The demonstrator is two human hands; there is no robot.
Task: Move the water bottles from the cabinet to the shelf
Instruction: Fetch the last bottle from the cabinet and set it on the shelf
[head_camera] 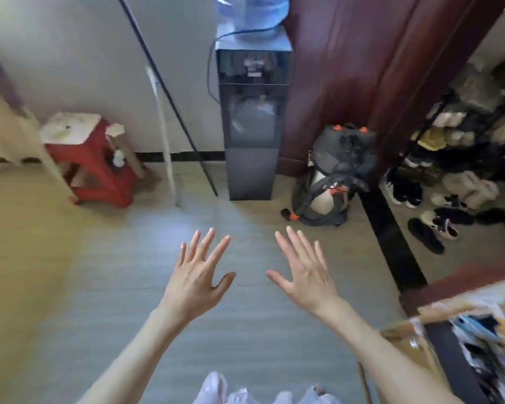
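Both hands, left (194, 282) and right (305, 279), are spread wide and hold nothing above the floor (99, 272); no small bottles show, only the water dispenser (252, 126) well beyond them

1. The jug (252, 13) on the dispenser (252, 112) is cut off by the top edge.
2. Shoes (438, 223) on the rack (464, 135) at right are smeared — single pairs cannot be told apart.
3. Bottom right, a box (478, 339) of blurred things runs off the frame — contents unreadable.
4. Both forearms leave the bottom edge.
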